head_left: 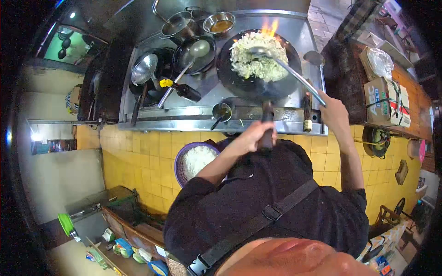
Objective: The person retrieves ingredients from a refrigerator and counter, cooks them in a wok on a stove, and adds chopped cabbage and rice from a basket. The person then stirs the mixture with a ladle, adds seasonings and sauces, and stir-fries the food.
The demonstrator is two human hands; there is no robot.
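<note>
My left hand is closed round the dark handle of a black wok. In the wok lies a heap of pale chopped food, rice or shredded vegetable, I cannot tell which. Orange flames rise at the wok's far rim. My right hand grips the end of a long metal ladle, whose bowl rests on the food.
Left of the wok are a smaller pan, a strainer, a dark bottle, a pot and a steel bowl. A purple basket of white rice is low on my left. A cardboard box stands right.
</note>
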